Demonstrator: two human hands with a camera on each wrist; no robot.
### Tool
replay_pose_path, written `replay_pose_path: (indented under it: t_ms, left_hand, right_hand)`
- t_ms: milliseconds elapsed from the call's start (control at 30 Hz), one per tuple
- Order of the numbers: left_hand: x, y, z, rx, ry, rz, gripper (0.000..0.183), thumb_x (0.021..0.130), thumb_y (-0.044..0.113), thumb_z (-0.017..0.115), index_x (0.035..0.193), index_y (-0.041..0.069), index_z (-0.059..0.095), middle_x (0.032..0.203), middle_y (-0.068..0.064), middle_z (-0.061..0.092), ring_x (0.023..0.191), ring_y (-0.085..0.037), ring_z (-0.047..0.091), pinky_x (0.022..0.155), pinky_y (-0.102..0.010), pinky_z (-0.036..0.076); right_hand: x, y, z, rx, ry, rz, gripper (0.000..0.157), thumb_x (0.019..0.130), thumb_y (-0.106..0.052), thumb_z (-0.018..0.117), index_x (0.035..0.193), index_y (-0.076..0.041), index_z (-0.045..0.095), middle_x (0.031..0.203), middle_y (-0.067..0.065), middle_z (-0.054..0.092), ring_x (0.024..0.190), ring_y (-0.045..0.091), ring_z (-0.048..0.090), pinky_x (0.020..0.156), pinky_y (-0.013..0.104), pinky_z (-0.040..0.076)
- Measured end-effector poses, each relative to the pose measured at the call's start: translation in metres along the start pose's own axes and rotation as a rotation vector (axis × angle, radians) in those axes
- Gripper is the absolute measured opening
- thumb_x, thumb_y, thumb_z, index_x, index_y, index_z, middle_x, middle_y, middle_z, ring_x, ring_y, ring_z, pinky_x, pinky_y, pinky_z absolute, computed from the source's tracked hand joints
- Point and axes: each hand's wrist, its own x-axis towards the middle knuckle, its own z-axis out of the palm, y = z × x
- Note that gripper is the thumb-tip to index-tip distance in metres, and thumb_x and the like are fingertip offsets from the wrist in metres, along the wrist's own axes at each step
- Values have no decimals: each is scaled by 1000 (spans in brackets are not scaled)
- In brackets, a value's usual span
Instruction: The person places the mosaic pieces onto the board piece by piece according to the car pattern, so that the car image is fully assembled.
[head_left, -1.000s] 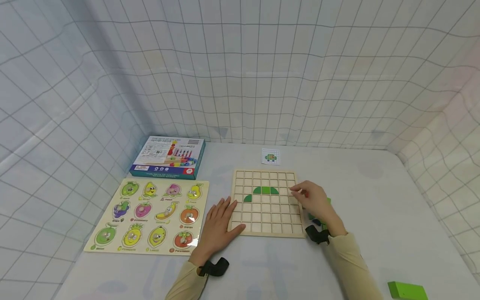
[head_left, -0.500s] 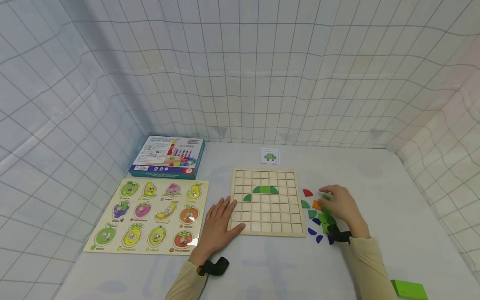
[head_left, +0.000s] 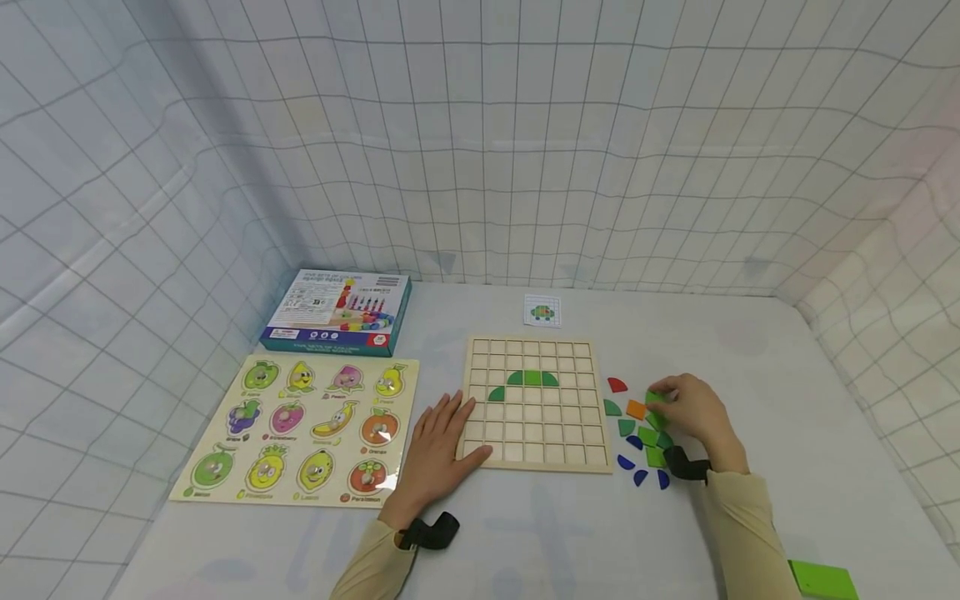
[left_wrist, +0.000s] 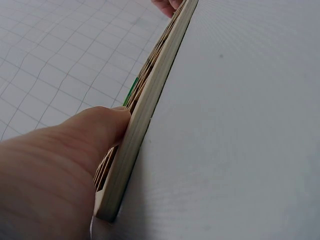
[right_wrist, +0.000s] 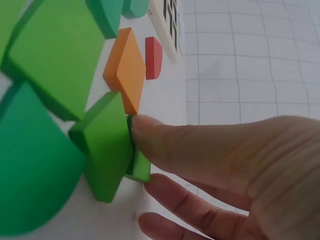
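Observation:
My left hand (head_left: pixel 437 454) rests flat on the left edge of a wooden grid board (head_left: pixel 532 432), its thumb (left_wrist: pixel 102 122) over the rim. In the board sit a light green square (head_left: pixel 532 378), dark green quarter-circles (head_left: pixel 550 379) on both sides of it, and another one (head_left: pixel 497 393) lower left. Right of the board, my right hand (head_left: pixel 693 410) pinches a green block (right_wrist: pixel 142 167) between thumb and fingers among loose blocks. Near it lie an orange square (head_left: pixel 636 409), a red quarter-circle (head_left: pixel 617 384), light green squares (head_left: pixel 648 436) and blue half-circles (head_left: pixel 641 477).
A picture card (head_left: pixel 542 311) lies behind the board. On the left are a fruit puzzle board (head_left: pixel 408 392) and a flat toy box (head_left: pixel 333 312). A bright green block (head_left: pixel 823 580) lies at the front right. Grid-patterned cloth walls (head_left: pixel 525 167) surround the table.
My right hand has moved from the board's right edge to the loose blocks and now pinches a green block there. My left hand has stayed in place.

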Motion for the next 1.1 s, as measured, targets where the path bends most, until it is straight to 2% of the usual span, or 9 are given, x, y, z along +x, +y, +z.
replay_pose_path:
  t_ms: [133, 433, 733, 900, 1100]
  left_hand:
    - [1, 1, -1, -4, -1, 0, 74, 87, 49, 61, 145, 10, 39, 151, -13, 31, 140, -31, 20, 111, -48, 12]
    - [2, 0, 0, 1, -2, -4, 73, 88, 50, 58, 146, 10, 39, 151, -13, 31, 140, -31, 19, 111, -48, 12]
    - [1, 0, 0, -11, -6, -10, 73, 88, 50, 59, 145, 10, 39, 151, -13, 31, 140, -31, 19, 111, -48, 12]
    - [0, 0, 0, -11, -6, -6, 72, 88, 49, 59, 145, 10, 39, 151, -13, 31, 140, -31, 19, 111, -49, 12]
    - [0, 2, -1, -15, 0, -2, 72, 87, 48, 60, 145, 9, 40, 150, -14, 32, 140, -32, 20, 110, -49, 13]
  right_hand:
    - [2, 0, 0, 15, 3, 34, 29, 84, -18, 71, 105, 1, 69, 102, 19, 61, 86, 33, 55, 72, 45, 47]
    - [4, -1, -2, 34, 15, 2, 23, 82, -16, 72, 97, -1, 64, 97, 17, 62, 81, 30, 55, 66, 40, 47]
    - [-1, -6, 0, 35, 58, 16, 18, 83, -15, 71, 94, -5, 61, 96, 16, 63, 75, 27, 54, 60, 35, 43]
    - [-2, -13, 5, 45, 143, -54, 11, 86, -10, 67, 94, -3, 65, 89, 12, 64, 70, 24, 53, 56, 31, 42]
    - [0, -27, 14, 46, 243, -157, 11, 86, -4, 67, 97, 0, 67, 86, 11, 60, 68, 22, 49, 55, 31, 41]
